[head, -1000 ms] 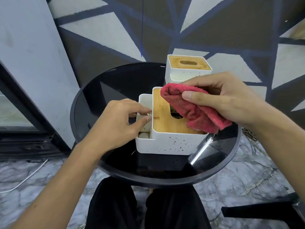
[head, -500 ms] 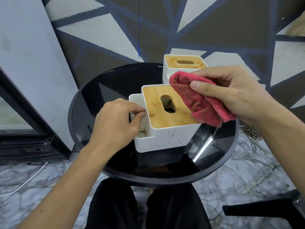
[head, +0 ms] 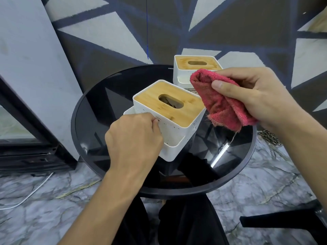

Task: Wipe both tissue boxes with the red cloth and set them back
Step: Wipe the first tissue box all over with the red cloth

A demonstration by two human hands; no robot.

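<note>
Two boxes in view. Near box (head: 178, 117): white, speckled, wooden lid with an oval slot, tilted, one corner turned toward you. Can't tell if its base touches the table (head: 99, 121). Your left hand (head: 132, 137) grips it at the low side pocket (head: 169, 151), fingers curled over that rim.

Your right hand (head: 261, 99) is clamped on the cloth (head: 221, 103), thumb on top. Cloth is red, bunched and folded, held up just beside the near box's right top corner. Can't tell whether it touches the box. Loose thread (head: 233, 137) hangs off the cloth's lower edge.

Far box (head: 184, 65): same build, upright at the table's far edge, behind the near box, partly hidden by cloth and right hand.

Table is round, black glass, glossy. Below it, your dark trousers (head: 185, 218). Floor (head: 53, 209) is grey marble, with a white cable (head: 31, 193) at left and a chain (head: 270, 138) at right. Wall (head: 106, 32) behind has grey triangles split by dark blue lines.
</note>
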